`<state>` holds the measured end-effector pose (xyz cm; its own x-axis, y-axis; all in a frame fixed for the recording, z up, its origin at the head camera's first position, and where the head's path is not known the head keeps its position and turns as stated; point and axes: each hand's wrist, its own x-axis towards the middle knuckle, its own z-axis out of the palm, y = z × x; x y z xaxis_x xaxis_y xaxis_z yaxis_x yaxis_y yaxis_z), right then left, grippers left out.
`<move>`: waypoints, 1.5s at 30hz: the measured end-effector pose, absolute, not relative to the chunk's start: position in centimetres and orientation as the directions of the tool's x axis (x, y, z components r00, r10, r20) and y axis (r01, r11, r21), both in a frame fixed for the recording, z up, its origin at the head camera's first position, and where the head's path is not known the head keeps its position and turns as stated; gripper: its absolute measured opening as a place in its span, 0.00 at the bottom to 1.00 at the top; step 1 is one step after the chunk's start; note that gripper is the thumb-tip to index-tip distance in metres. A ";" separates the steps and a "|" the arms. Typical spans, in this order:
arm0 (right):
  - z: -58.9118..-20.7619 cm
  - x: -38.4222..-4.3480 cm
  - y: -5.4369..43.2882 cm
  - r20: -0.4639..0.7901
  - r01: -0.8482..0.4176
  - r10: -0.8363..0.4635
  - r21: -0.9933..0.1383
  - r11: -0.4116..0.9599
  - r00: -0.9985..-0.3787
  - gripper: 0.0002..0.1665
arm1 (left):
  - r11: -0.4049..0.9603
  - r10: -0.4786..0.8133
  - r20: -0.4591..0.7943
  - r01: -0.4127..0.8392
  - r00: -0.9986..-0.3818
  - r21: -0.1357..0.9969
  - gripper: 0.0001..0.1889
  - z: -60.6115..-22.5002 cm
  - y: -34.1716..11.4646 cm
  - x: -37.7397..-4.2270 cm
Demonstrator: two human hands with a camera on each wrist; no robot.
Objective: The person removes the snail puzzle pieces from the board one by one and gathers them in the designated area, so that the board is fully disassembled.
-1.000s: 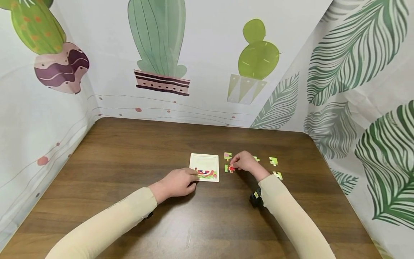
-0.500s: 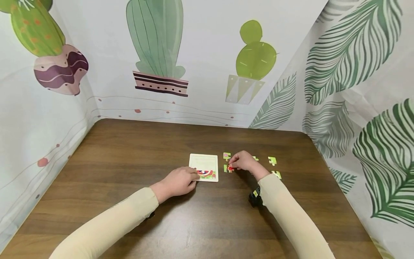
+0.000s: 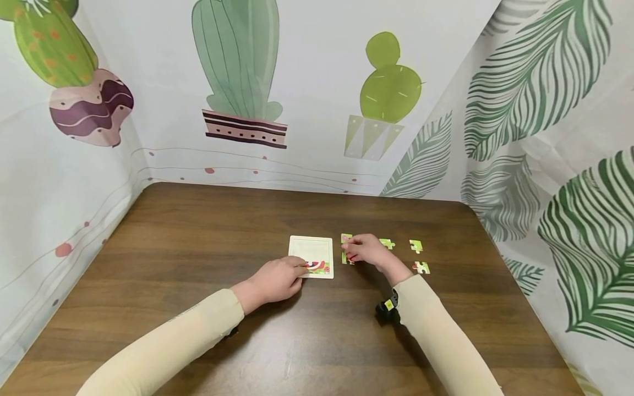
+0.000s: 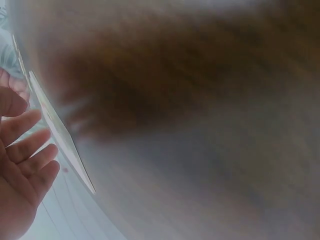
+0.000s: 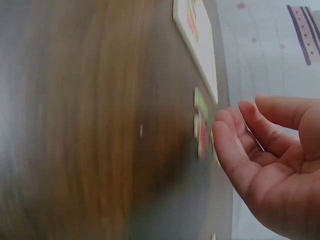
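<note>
My left hand (image 3: 277,279) rests its fingers over the lower left edge of a small white puzzle tray (image 3: 311,246). In the left wrist view its fingers (image 4: 42,157) are spread beside the tray. A red and green puzzle section (image 3: 318,267) fills the tray's lower part. My right hand (image 3: 367,250) hovers just right of the tray, over loose puzzle pieces. Its fingers are loosely bent with nothing visible between them in the right wrist view. Below the fingertips lies a green and red puzzle piece (image 5: 201,132); a green piece with a pink flower (image 3: 346,237) is partly covered by the hand.
More loose pieces lie to the right: a green piece (image 3: 387,243) behind the right hand, another green piece (image 3: 416,246), and a green and red piece (image 3: 421,268) nearer me. All lie on a brown wooden table (image 3: 208,225) with printed cloth walls around it.
My right hand has drawn away from the red puzzle piece and shifted slightly up and left, toward the flower piece. The left hand stays on the tray.
</note>
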<state>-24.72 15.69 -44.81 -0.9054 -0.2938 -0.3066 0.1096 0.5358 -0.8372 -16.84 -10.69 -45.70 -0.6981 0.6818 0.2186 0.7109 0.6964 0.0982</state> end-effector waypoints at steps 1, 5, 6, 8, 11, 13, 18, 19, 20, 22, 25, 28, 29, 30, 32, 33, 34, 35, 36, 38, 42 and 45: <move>-44.7 -24.6 15.4 -0.306 0.110 -0.298 -0.841 0.530 -0.904 0.18 | 0.687 0.693 0.213 0.721 -0.688 0.092 0.13 -45.7 -10.5 -16.8; -44.6 -24.1 14.2 -0.301 0.092 -0.328 -0.847 0.524 -0.896 0.18 | 0.667 0.727 0.159 0.742 -0.668 0.067 0.15 -45.8 -9.8 -16.4; -44.6 -24.0 13.9 -0.306 0.096 -0.331 -0.846 0.524 -0.893 0.18 | 0.667 0.730 0.143 0.742 -0.669 0.064 0.15 -45.8 -9.6 -16.3; -44.7 -24.0 13.5 -0.308 0.091 -0.344 -0.847 0.524 -0.887 0.17 | 0.674 0.728 0.111 0.736 -0.676 0.062 0.17 -45.9 -9.3 -16.2; -44.9 -24.0 13.0 -0.320 0.096 -0.354 -0.844 0.527 -0.879 0.18 | 0.682 0.724 0.088 0.729 -0.685 0.062 0.17 -45.9 -9.1 -16.2; -44.9 -24.0 12.7 -0.325 0.099 -0.355 -0.844 0.527 -0.876 0.18 | 0.685 0.722 0.075 0.726 -0.688 0.063 0.18 -45.9 -9.0 -16.2; -44.8 -24.2 12.2 -0.327 0.090 -0.351 -0.832 0.548 -0.877 0.17 | 0.679 0.727 0.060 0.730 -0.684 0.081 0.18 -45.6 -9.1 -16.2; -44.7 -24.3 12.1 -0.323 0.076 -0.357 -0.825 0.560 -0.877 0.17 | 0.678 0.728 0.058 0.730 -0.683 0.087 0.18 -45.6 -9.1 -16.3; -44.6 -24.3 12.0 -0.324 0.070 -0.358 -0.819 0.570 -0.876 0.17 | 0.676 0.729 0.056 0.731 -0.682 0.093 0.18 -45.5 -9.2 -16.3; -44.4 -24.4 11.7 -0.327 0.049 -0.370 -0.803 0.594 -0.869 0.17 | 0.675 0.730 0.050 0.731 -0.681 0.103 0.18 -45.5 -9.3 -16.3; -44.0 -24.5 11.5 -0.333 0.016 -0.388 -0.776 0.630 -0.859 0.16 | 0.674 0.731 0.035 0.730 -0.681 0.114 0.18 -45.4 -9.3 -16.4; -43.7 -24.7 11.2 -0.342 -0.015 -0.399 -0.743 0.669 -0.851 0.15 | 0.675 0.731 0.022 0.727 -0.682 0.123 0.19 -45.4 -9.3 -16.4; -43.6 -24.7 11.1 -0.346 -0.020 -0.400 -0.735 0.678 -0.849 0.14 | 0.676 0.730 0.020 0.726 -0.683 0.124 0.19 -45.4 -9.3 -16.4; -43.5 -24.8 11.0 -0.352 -0.022 -0.401 -0.727 0.686 -0.846 0.14 | 0.678 0.729 0.017 0.725 -0.685 0.125 0.19 -45.4 -9.3 -16.4; -43.5 -24.9 10.9 -0.367 -0.018 -0.396 -0.714 0.700 -0.842 0.13 | 0.683 0.725 0.009 0.720 -0.689 0.125 0.19 -45.4 -9.2 -16.3; -43.5 -24.9 10.8 -0.370 -0.017 -0.396 -0.712 0.702 -0.840 0.13 | 0.685 0.723 0.005 0.717 -0.691 0.126 0.19 -45.4 -9.2 -16.3; -43.6 -25.0 10.8 -0.374 -0.013 -0.395 -0.712 0.702 -0.839 0.12 | 0.687 0.721 0.001 0.715 -0.693 0.127 0.19 -45.4 -9.1 -16.3; -43.6 -25.0 10.8 -0.378 -0.008 -0.394 -0.712 0.702 -0.838 0.12 | 0.689 0.719 -0.004 0.713 -0.695 0.131 0.19 -45.4 -9.1 -16.3; -43.7 -25.0 10.8 -0.381 -0.004 -0.392 -0.713 0.702 -0.837 0.12 | 0.690 0.718 -0.008 0.710 -0.696 0.138 0.20 -45.4 -9.1 -16.3; -43.8 -25.1 10.8 -0.385 0.002 -0.392 -0.715 0.699 -0.836 0.11 | 0.689 0.718 -0.008 0.709 -0.696 0.152 0.20 -45.3 -9.0 -16.3; -44.0 -25.2 10.7 -0.390 0.015 -0.386 -0.719 0.694 -0.836 0.11 | 0.685 0.719 0.007 0.709 -0.695 0.166 0.19 -45.2 -9.1 -16.3; -44.0 -25.3 10.7 -0.391 0.023 -0.378 -0.721 0.692 -0.839 0.11 | 0.684 0.718 0.016 0.710 -0.696 0.167 0.19 -45.1 -9.1 -16.4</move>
